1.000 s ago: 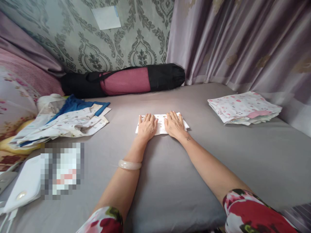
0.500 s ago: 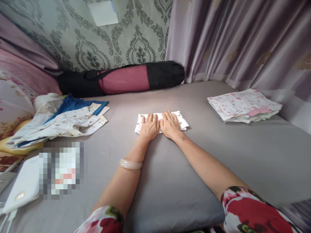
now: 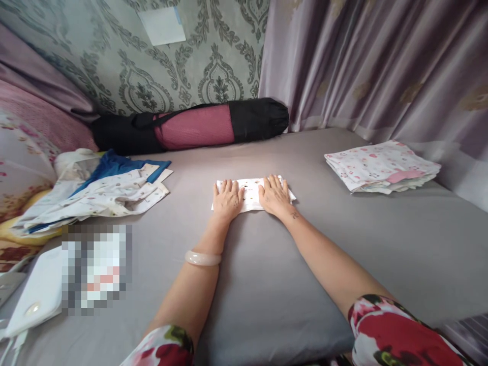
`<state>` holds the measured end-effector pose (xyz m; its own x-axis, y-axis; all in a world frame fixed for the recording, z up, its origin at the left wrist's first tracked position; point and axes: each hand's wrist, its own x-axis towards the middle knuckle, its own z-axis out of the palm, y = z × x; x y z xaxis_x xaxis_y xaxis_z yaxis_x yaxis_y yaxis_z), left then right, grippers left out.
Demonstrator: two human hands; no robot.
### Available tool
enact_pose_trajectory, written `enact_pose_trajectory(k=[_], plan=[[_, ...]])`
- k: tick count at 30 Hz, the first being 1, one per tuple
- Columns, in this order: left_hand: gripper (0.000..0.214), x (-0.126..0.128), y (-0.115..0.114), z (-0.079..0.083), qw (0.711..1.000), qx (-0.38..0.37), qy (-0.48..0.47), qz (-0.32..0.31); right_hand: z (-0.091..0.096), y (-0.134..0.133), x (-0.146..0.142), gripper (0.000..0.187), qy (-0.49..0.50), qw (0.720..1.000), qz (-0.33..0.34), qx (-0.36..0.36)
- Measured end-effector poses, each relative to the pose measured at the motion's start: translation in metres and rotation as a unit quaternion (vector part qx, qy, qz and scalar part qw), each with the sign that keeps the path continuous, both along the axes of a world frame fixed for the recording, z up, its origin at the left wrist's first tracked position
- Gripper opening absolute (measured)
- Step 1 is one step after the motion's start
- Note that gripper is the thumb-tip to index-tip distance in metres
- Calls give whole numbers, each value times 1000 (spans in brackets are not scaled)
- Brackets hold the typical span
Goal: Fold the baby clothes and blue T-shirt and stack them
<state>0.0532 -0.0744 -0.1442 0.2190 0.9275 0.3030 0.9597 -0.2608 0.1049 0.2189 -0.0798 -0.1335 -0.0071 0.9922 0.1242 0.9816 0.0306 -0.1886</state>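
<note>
A small folded white cloth with tiny prints (image 3: 250,193) lies on the grey bed sheet (image 3: 267,284) in the middle of the view. My left hand (image 3: 227,200) presses flat on its left part, fingers stretched out. My right hand (image 3: 275,196) lies flat on its right part, fingers spread. A pale bangle (image 3: 203,258) sits on my left wrist. Both hands rest on top of the cloth; neither grips it.
A stack of folded pink-print cloths (image 3: 381,166) lies at the right. A heap of unfolded white and blue garments (image 3: 102,188) lies at the left. A black and pink rolled mat bag (image 3: 190,126) runs along the wall. Curtains hang at the right; white items sit at the lower left.
My hands were close together half a second ago and have slid apart across the cloth, the left one leftward and the right one rightward.
</note>
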Motion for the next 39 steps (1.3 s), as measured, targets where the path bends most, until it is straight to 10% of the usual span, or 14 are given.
enact_pose_trajectory(k=[30,39], plan=[[55,-9,2,5,993,-68,-10,95,5,4,7,59,1,997,-58,-56],[48,-12,1,13,982,-60,-98,148,26,13,35,55,236,965,-61,-100]])
